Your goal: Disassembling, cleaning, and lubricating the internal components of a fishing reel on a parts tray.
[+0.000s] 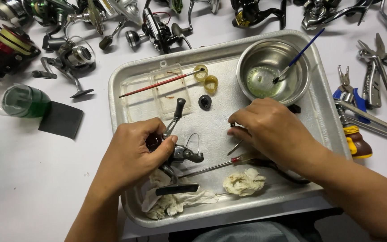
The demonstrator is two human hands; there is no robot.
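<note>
Gripping a dark spinning reel [180, 152] in the left hand [133, 152] over the metal tray [126, 80]; pinching a small metal part [233, 125] in the right hand [271, 130], tweezers [236, 147] just beside, steel bowl [274, 71] beyond.

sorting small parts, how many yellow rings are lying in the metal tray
2. One yellow ring lies at the tip of the red-handled brush; the other ring lies just right of and below it, both left of the steel bowl. The hands may hide more.
</note>
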